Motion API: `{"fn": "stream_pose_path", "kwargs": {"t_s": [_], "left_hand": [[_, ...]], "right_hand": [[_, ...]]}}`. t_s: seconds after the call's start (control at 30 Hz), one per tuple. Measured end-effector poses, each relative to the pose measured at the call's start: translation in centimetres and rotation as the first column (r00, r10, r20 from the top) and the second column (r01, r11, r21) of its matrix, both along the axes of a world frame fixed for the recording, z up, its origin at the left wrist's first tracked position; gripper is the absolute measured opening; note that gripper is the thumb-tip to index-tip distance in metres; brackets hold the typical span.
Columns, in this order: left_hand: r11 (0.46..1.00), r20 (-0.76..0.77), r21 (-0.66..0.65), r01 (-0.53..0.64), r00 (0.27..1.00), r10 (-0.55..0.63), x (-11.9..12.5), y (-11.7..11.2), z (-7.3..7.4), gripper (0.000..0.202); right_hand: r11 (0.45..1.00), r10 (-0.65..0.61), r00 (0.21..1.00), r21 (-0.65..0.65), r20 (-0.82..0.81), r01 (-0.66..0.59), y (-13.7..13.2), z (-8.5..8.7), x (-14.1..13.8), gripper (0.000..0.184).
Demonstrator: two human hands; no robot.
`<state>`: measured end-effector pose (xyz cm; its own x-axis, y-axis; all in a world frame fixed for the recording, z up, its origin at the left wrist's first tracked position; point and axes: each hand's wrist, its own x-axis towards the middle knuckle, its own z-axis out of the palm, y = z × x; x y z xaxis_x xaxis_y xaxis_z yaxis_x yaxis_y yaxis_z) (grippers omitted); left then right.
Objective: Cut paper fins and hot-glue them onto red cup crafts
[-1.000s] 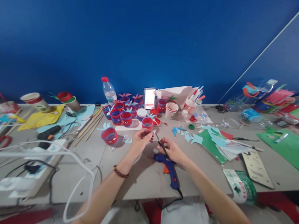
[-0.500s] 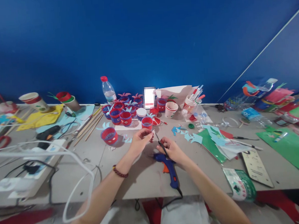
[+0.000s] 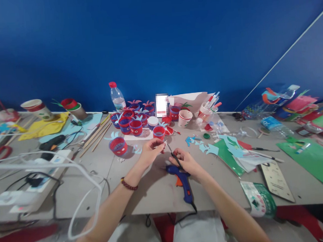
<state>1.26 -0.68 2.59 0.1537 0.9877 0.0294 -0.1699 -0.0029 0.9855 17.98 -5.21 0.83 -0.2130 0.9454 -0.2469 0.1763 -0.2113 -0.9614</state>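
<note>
My left hand (image 3: 151, 150) pinches a small white piece of paper (image 3: 165, 144) between thumb and fingertips. Black-handled scissors (image 3: 175, 157) are in my right hand (image 3: 183, 159), their thin blades pointing up at the paper. Below the right hand a blue glue gun (image 3: 186, 187) with an orange trigger lies on the table. Just beyond my left fingers stands a red cup (image 3: 159, 132) with a blue rim. Another red and blue cup (image 3: 118, 147), with white dots and light blue paper leaves, sits to the left.
Behind stand several decorated cups (image 3: 136, 127), a water bottle (image 3: 117, 98) and paper cups (image 3: 185, 118). Paper scraps (image 3: 207, 147) and green sheets (image 3: 312, 163) lie right. At left are wooden sticks (image 3: 96, 136), a power strip (image 3: 45, 183) and a looping white cable (image 3: 96, 190).
Almost nothing differs. Both hands stay in place with the paper and the scissors, with only slight shifts at the fingertips.
</note>
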Motion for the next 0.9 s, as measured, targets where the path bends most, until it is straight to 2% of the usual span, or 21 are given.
{"fn": "stream_pose_path", "kwargs": {"t_s": [0.27,0.5,0.7,0.9], "left_hand": [[0.999,-0.049,0.015,0.042,0.998,-0.041,-0.45,0.2,-0.1,0.022],[0.999,-0.052,-0.02,0.045,0.998,-0.046,-0.65,0.4,0.22,0.024],[1.0,-0.063,-0.012,0.025,0.998,-0.026,-0.58,0.36,0.06,0.026],[1.0,-0.07,0.007,0.005,0.998,-0.005,-0.54,0.37,-0.31,0.027]], "right_hand": [[1.0,-0.006,1.0,-0.006,-0.004,0.006,0.05,0.32,0.02,0.043],[1.0,-0.006,1.0,-0.01,0.018,0.006,0.17,0.74,0.11,0.046],[0.999,-0.026,0.998,0.043,0.064,0.023,0.38,0.39,0.23,0.047],[0.999,-0.027,0.999,0.038,0.033,0.026,0.52,0.1,0.35,0.048]]}}
